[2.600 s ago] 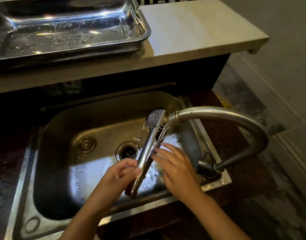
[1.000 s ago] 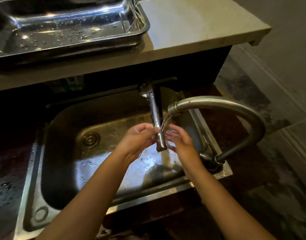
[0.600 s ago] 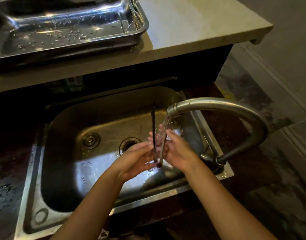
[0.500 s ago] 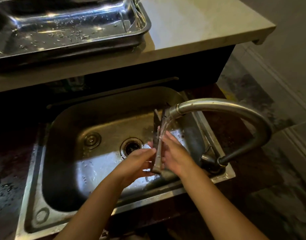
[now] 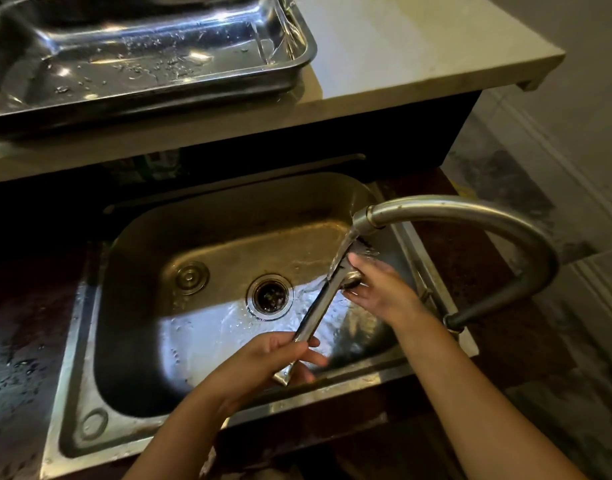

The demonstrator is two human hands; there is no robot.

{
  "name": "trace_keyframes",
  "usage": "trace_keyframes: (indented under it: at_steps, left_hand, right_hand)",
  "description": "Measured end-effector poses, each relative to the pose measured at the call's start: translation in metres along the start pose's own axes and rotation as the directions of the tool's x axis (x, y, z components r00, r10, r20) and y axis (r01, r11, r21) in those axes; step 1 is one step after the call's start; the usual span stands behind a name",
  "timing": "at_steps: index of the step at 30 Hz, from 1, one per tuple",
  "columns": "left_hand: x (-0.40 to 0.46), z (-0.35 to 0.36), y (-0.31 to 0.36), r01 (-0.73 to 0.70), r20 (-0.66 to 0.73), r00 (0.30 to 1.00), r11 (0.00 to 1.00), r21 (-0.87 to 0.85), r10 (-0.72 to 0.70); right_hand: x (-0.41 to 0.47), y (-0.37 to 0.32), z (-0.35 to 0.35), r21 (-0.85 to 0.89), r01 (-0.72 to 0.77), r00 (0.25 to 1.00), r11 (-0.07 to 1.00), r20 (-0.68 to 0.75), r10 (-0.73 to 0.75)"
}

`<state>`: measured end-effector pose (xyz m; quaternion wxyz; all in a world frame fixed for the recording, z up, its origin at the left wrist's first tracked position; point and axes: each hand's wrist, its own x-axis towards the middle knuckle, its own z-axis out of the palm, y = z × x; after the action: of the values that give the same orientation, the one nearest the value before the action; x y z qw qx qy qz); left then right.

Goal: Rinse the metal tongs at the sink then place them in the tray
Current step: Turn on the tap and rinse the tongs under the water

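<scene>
Pinching tongs (image 5: pixel 318 311): left hand (image 5: pixel 263 362) handle, right hand (image 5: pixel 377 289) tip | faucet (image 5: pixel 471 216) overhead | tray (image 5: pixel 297 69) behind

- Setting: a kitchen wash-up station, dimly lit.
- A stainless steel sink (image 5: pixel 100 341) is sitting in a dark, wet counter (image 5: pixel 17 341); its drain (image 5: pixel 270 296) is showing in the basin floor.
- A curved faucet (image 5: pixel 471 216) is running water into the basin.
- A large metal tray (image 5: pixel 290 74), beaded with droplets, is resting on a pale stone shelf (image 5: pixel 401 46) behind the sink.
- Tiled floor (image 5: pixel 557 341) is showing at right.
</scene>
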<state>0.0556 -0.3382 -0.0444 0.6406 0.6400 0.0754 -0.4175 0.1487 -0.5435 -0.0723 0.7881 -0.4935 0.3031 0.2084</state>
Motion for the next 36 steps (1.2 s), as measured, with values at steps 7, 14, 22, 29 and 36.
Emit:
trace_keyframes:
  at_steps: [7,14,22,29,36]
  left_hand:
    - [0.001,-0.028,0.006,0.024,0.071,0.997,0.992,0.121,-0.033]
    - [0.016,-0.046,0.028,0.019,-0.028,1.0,0.952,0.306,-0.011]
    - [0.019,-0.054,0.025,0.041,0.01,0.999,0.938,0.343,-0.047]
    - [0.017,-0.049,0.018,0.026,-0.062,0.998,0.941,0.338,-0.005]
    - [0.025,-0.031,0.004,0.113,-0.151,0.73,0.1,0.989,0.667]
  right_hand:
    - [-0.007,0.006,0.001,-0.247,0.124,0.987,0.961,-0.069,-0.145]
    - [-0.01,0.015,0.02,-0.349,0.22,0.945,0.911,-0.155,-0.287]
    - [-0.003,0.013,0.01,-0.541,0.166,0.971,0.825,-0.057,-0.233]
    - [0.0,0.007,0.014,-0.442,0.071,0.978,0.894,-0.146,-0.15]
    - [-0.001,0.015,0.015,-0.105,0.011,0.986,0.994,-0.163,-0.028]
